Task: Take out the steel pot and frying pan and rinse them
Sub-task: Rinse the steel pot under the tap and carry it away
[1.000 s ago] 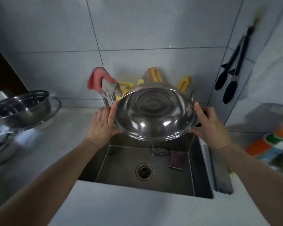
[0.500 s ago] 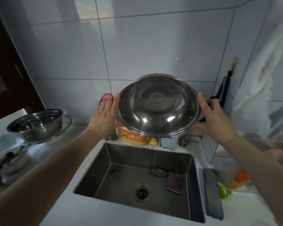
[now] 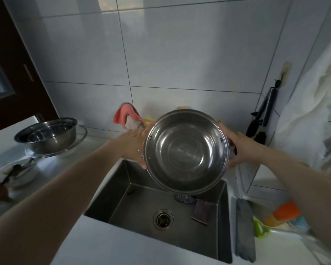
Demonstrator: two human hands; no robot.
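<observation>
I hold a round steel pot (image 3: 185, 152) in the air above the back of the sink (image 3: 141, 199), tilted so that its wet, empty inside faces me. My left hand (image 3: 136, 142) grips its left rim, with the fingers behind the pot. On the right rim, my right hand (image 3: 239, 148) grips the pot near a dark side handle. No frying pan is in view.
A stack of steel bowls (image 3: 48, 134) stands on the left counter, with a white dish and utensils (image 3: 15, 171) in front of it. A scouring pad (image 3: 183, 198) and a sponge (image 3: 202, 212) lie in the sink. Black tongs (image 3: 264, 115) hang on the right wall; a pink cloth (image 3: 125, 115) hangs behind.
The pot has turned over: its bottom faced me before, now its open inside does. It rose and then came back down over the sink. Both hands stayed on it.
</observation>
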